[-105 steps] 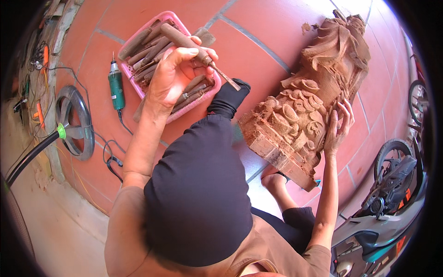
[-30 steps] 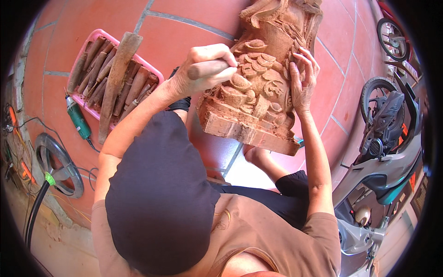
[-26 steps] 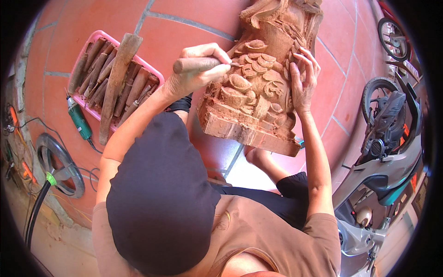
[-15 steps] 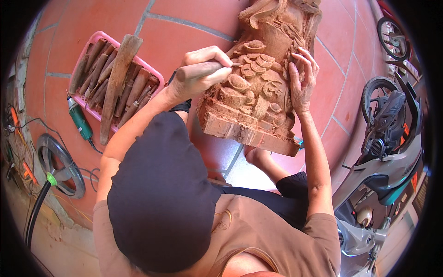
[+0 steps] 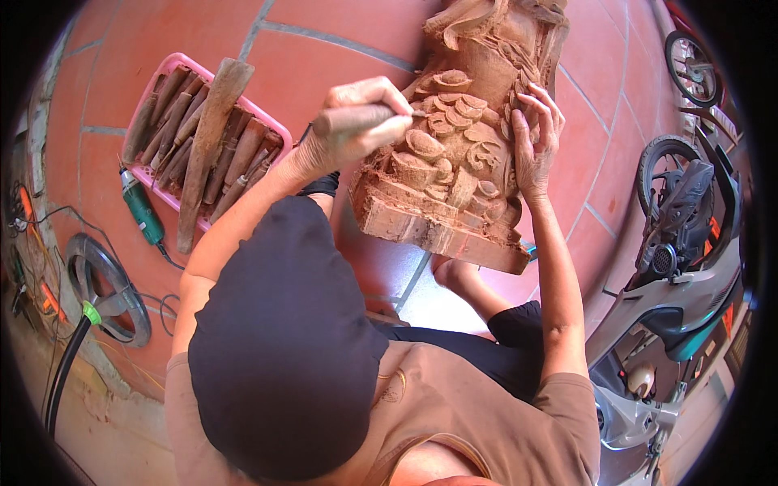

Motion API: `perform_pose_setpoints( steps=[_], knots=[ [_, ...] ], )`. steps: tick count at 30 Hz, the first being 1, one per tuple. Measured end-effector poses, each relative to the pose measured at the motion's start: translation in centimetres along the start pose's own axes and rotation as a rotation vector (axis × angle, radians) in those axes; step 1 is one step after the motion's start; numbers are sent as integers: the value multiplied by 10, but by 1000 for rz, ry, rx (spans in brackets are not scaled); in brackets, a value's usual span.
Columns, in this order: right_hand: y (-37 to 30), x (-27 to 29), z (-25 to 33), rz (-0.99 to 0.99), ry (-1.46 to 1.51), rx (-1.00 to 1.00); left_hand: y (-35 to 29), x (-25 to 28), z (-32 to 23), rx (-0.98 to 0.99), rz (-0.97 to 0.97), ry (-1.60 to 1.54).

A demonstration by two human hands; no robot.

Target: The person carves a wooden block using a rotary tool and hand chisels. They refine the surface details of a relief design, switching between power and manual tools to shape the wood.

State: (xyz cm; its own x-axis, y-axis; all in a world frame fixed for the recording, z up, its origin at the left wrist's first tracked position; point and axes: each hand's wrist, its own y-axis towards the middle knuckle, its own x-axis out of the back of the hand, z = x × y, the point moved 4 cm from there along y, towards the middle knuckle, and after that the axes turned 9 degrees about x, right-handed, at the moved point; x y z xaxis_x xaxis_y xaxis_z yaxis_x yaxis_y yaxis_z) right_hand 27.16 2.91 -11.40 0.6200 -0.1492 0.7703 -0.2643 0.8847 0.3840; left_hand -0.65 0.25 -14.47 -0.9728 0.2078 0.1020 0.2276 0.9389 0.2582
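My left hand is closed round the wooden handle of a carving chisel. The chisel's narrow tip meets the raised coin shapes on a large reddish-brown wood carving. Ingot-like and leafy forms stand out in relief above the carving's flat, stepped base, which faces me. On the carving's right side rests my right hand, fingers spread against the wood and holding no tool. The carving's far end runs out of view at the top.
At left, a pink plastic basket holds several wooden-handled tools, with a long wooden stick across it. Beside it lies a green power tool with a cord. A grey wheel-like ring is farther left. Motorbikes stand at right.
My left hand and the chisel have shifted slightly right along with the carving in the picture. My right hand keeps its place on the carving, and the grip on the chisel continues.
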Motion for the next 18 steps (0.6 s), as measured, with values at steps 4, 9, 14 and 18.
perform_pose_setpoints(
  steps=[4,9,14,18],
  knots=[
    [1,0,1,4,-9,3,2,-1,12,61,-44,23],
    [1,0,2,9,-6,-5,-6,1,9,126,-62,-71],
    [2,0,2,9,-9,-5,11,-1,4,-68,-35,35],
    [3,-1,2,10,-13,16,-2,1,17,15,-18,-46]
  ],
)
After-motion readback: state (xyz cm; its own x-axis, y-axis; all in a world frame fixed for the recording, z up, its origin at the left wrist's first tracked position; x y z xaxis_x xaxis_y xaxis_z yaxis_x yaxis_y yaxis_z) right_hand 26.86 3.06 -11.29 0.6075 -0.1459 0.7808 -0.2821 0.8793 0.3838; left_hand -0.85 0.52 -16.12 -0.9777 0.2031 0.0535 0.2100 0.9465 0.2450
